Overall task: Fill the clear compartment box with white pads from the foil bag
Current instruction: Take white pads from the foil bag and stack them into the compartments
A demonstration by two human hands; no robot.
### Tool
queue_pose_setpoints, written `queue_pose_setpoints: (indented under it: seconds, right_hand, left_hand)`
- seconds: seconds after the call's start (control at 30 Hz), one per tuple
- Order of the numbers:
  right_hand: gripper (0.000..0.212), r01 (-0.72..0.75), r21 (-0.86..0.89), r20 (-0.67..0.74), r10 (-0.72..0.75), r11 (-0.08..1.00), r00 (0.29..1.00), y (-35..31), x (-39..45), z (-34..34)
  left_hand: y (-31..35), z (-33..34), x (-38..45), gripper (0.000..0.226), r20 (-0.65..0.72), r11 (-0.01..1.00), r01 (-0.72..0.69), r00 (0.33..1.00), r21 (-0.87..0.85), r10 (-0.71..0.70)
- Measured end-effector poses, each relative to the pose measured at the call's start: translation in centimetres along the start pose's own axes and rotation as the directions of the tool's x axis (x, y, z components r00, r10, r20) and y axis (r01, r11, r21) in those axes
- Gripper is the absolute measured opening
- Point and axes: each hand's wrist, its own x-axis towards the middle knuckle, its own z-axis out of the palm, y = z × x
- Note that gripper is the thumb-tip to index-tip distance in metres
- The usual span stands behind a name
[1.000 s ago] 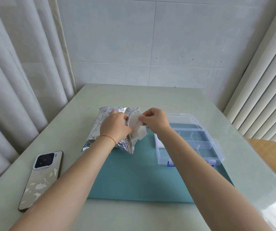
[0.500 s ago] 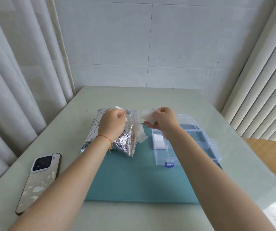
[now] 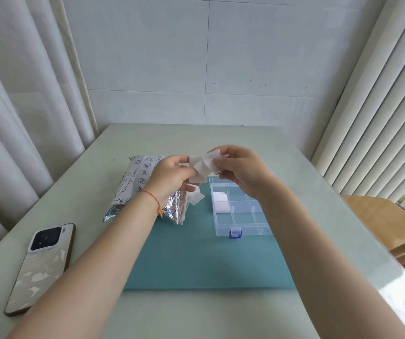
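Setting: a pale green table (image 3: 196, 138) set against a white tiled wall, with curtains on the left and ribbed panels on the right.
White pads in hand: a small bunch of white pads (image 3: 202, 165) is held in the air above the far left corner of the clear compartment box (image 3: 239, 211), between the two hands.
Left hand: the left hand (image 3: 172, 178) pinches the left side of the bunch with thumb and fingers closed on it.
Right hand: the right hand (image 3: 241, 168) pinches the right side of the same bunch, its fingers curled round the upper edge.
Box: open, lying on a teal mat (image 3: 196, 260); a stack of white pads (image 3: 221, 204) sits in its left compartment; a blue latch (image 3: 235, 234) is on its near edge.
Foil bag: the foil bag (image 3: 142, 189) lies just left of the box, partly under the left hand, its torn silver end toward the box.
Loose pads: more white pads (image 3: 196, 198) stick out of the bag's mouth, between the bag and the box.
Phone: a phone (image 3: 41, 267) lies face down well to the left of the box, near the table's left edge.
Chair: a wooden chair (image 3: 387, 223) stands right of the box, beyond the table.
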Motion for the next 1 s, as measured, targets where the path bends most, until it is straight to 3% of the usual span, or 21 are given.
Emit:
queue_pose_setpoints:
  seconds: [0.13,0.33,0.63,0.77,0.87,0.93,1.0]
  right_hand:
    - [0.017,0.021,-0.202,-0.016,-0.025,0.979,1.0,-0.2,-0.2,-0.3]
    - [0.018,0.057,-0.5,0.023,-0.052,0.864,0.998,-0.9,-0.3,-0.7]
    - [0.018,0.099,-0.677,0.021,-0.116,0.729,0.993,-0.8,-0.2,0.2]
    - [0.02,0.081,-0.659,-0.037,-0.14,0.748,0.989,-0.2,-0.1,0.3]
    - [0.018,0.018,-0.597,-0.169,-0.148,0.802,0.974,0.1,0.0,0.2]
    - [0.016,-0.025,-0.441,-0.26,-0.101,0.897,0.96,0.2,-0.1,0.0]
    - [0.015,-0.052,-0.168,-0.266,0.005,0.984,0.964,0.4,-0.3,0.2]
  left_hand:
    - [0.3,0.2,-0.5,0.019,0.123,0.999,0.015,0.992,-0.039,-0.01]
    - [0.0,-0.6,-0.2,0.021,0.22,0.999,0.042,0.975,0.001,-0.041]
    - [0.3,-0.3,-0.9,0.021,0.28,0.998,0.066,0.958,0.006,-0.065]
    - [-0.1,0.0,-1.0,0.024,0.201,0.997,0.074,0.977,-0.016,-0.069]
    - [-0.6,0.1,-0.9,0.025,0.113,0.995,0.095,0.99,-0.042,-0.09]
    - [-0.8,0.1,-0.7,0.028,0.044,0.993,0.096,0.995,-0.065,-0.093]
    - [-1.1,0.2,-0.5,0.028,-0.022,0.989,0.1,0.994,-0.107,-0.103]
